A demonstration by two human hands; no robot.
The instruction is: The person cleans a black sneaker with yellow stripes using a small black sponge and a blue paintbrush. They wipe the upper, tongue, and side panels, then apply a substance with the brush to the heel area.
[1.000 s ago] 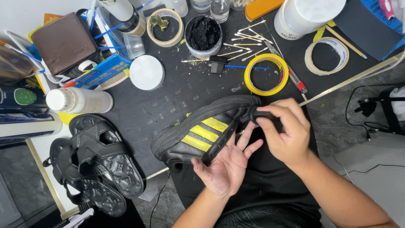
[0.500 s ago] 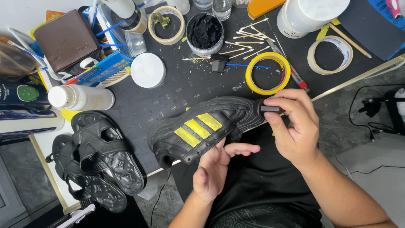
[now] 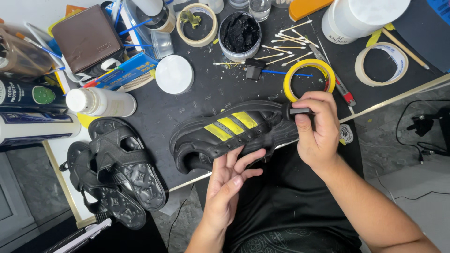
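A black shoe (image 3: 229,136) with three yellow stripes lies on its side over the near edge of the dark work mat (image 3: 187,103). My left hand (image 3: 229,180) supports it from below with fingers spread against its underside. My right hand (image 3: 318,129) is closed on a small black applicator (image 3: 295,111) pressed against the shoe's toe end.
A pair of black sandals (image 3: 117,173) lies at the left. On the mat are an open jar of black paste (image 3: 240,30), a yellow tape roll (image 3: 309,79), beige tape rolls (image 3: 380,63), cotton swabs (image 3: 281,49), a white lid (image 3: 174,74), bottles (image 3: 101,102) and a brown wallet (image 3: 86,40).
The shoe has turned flatter and shifted up and left over the mat edge. My left hand's fingers have spread under it. My right hand kept the applicator at the toe.
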